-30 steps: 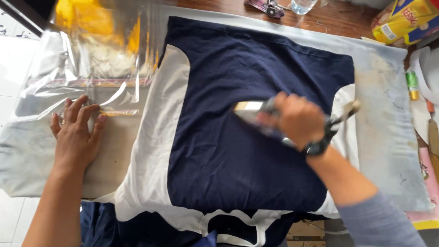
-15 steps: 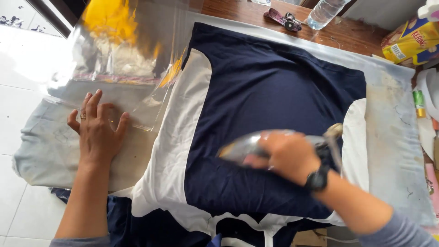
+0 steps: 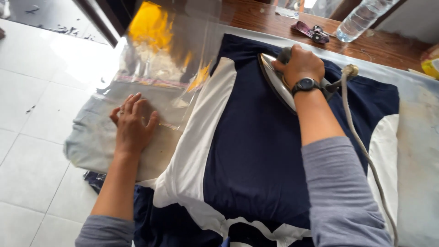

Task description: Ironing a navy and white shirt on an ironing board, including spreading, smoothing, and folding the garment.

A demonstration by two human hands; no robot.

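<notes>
The right hand (image 3: 299,64) has its grip closed around the iron (image 3: 274,82) on the navy shirt (image 3: 256,151), while the left hand (image 3: 132,126) lies open and flat near the worktop's (image 3: 416,155) left edge.

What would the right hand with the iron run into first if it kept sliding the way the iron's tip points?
Probably nothing soon: the right hand drives the iron toward the garment's far edge, then bare board cover and the wooden surface. Depth is unclear.

Clear plastic bag (image 3: 160,77), yellow patches, upper left; yellow pkg (image 3: 431,67) far right.
</notes>
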